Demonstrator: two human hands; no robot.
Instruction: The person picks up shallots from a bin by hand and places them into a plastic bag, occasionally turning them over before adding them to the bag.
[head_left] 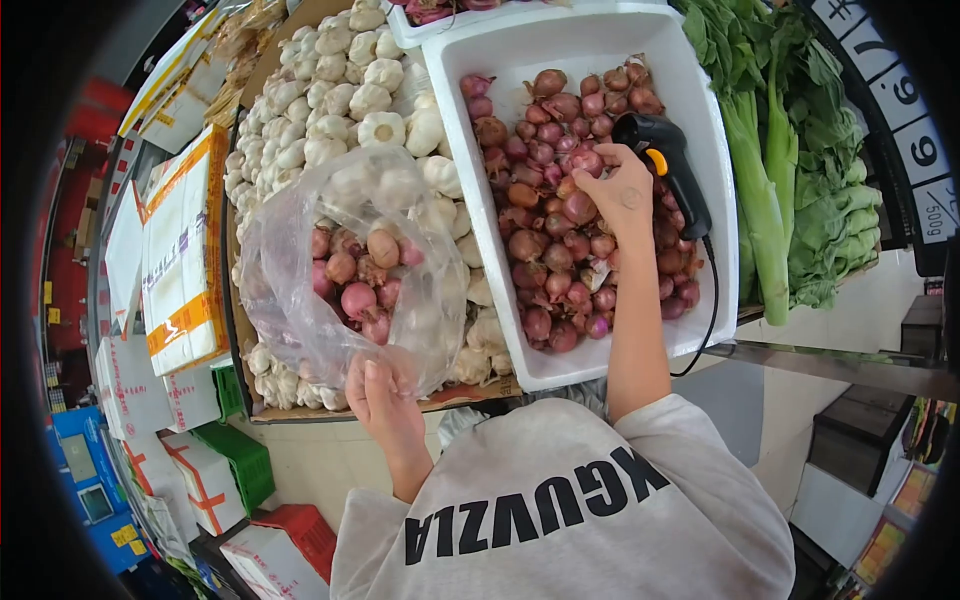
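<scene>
My left hand (385, 400) pinches the rim of a clear plastic bag (275, 310), which lies open over the garlic. Several shallots (358, 300) are inside the bag. My right hand (625, 195) reaches into a white foam box (730, 260) of loose shallots (545, 245). Its thumb and forefinger are closed around one shallot (584, 162) near the middle of the heap. Just right of that hand, a black handheld scanner (680, 180) with a yellow trigger lies on the shallots, its cord running over the box's front edge.
Garlic bulbs (370, 98) fill a cardboard box on the left. Leafy green vegetables (790, 170) stand right of the foam box, beside a price sign (905, 110). White cartons (185, 250) and a green crate (240, 460) are stacked at left. A bar (840, 365) runs at right.
</scene>
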